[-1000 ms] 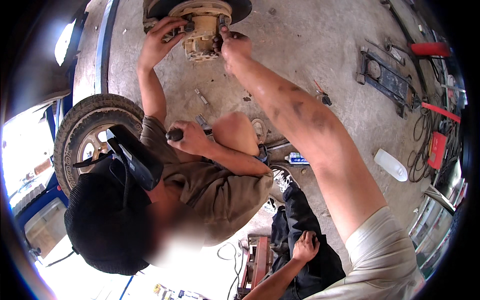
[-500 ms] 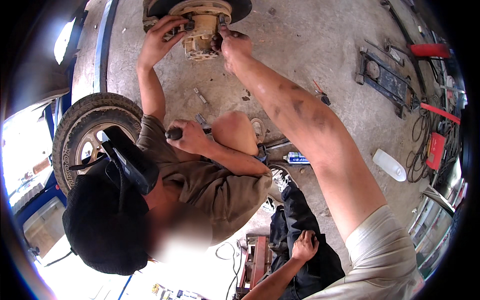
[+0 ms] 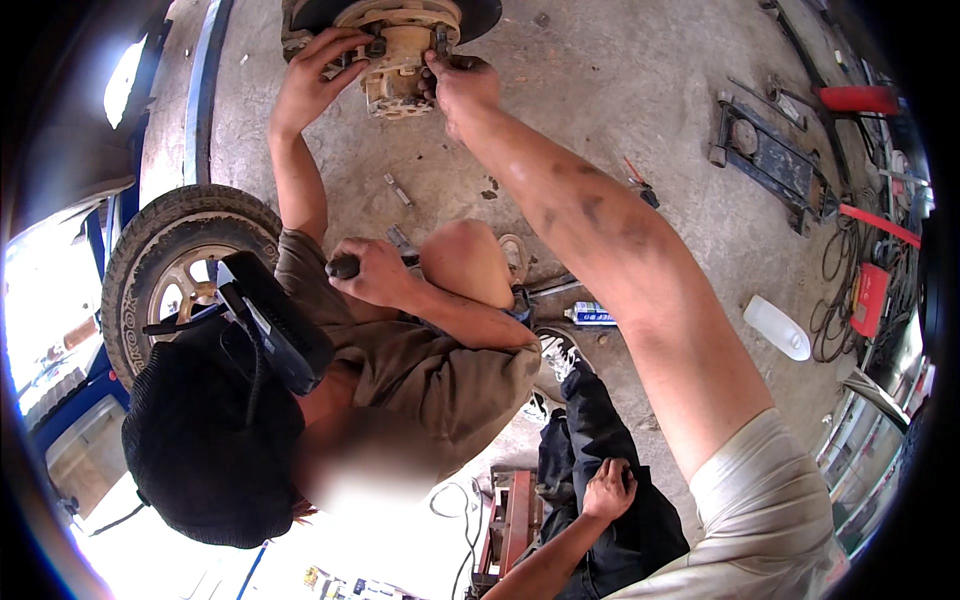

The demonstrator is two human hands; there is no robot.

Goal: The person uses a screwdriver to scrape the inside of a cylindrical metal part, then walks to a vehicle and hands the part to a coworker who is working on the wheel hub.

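Note:
My right hand reaches to a rusty wheel hub below a dark brake disc. Its blackened fingers pinch around the lower end of a dark bolt at the hub's right side. My left hand rests on my black trousers, fingers curled in, nothing seen in them. At the hub's left side a co-worker's hand touches another dark bolt. That person's other hand grips a dark tool handle.
The co-worker in a black cap crouches at my left before a tyre. On the concrete lie a socket, a blue-white tube, a white bottle and a floor jack. Hoses tangle at right.
My right index finger has come down from along the bolt and the fingers have drawn in below it. The co-worker's head has shifted slightly right. My left hand stays put.

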